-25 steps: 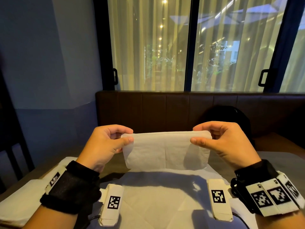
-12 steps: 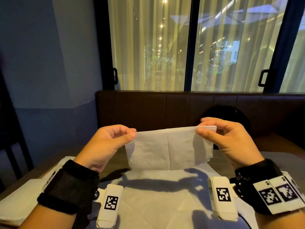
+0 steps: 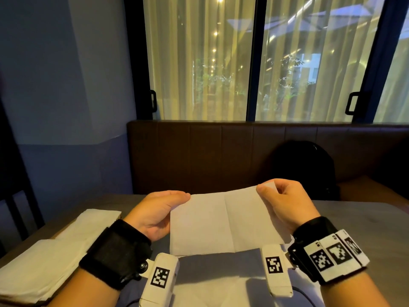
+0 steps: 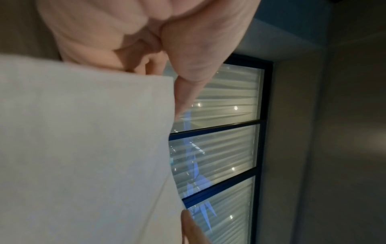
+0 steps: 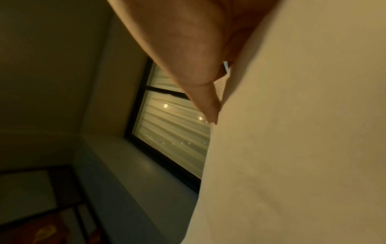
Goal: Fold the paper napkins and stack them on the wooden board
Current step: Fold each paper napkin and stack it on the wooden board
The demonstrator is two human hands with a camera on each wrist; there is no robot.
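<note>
Lowered since a second ago: both hands and the napkin, down from in front of the bench back to just above the table, right top corner now higher than the left.

Head view: left hand pinching the napkin's left top corner, thumb over the near face; right hand pinching the right top corner, fingers curled behind. Napkin hanging between them, off the table, one vertical crease down its middle. Under it, another flat white sheet on the table. At far left, a stack of folded napkins, with a sliver of wooden board peeking out at its far corner.

Left wrist view: blurred; grip closed on the napkin edge, thumb against curled fingers.

Right wrist view: thumb pressed along the napkin's edge; fingers hidden behind the paper.
</note>
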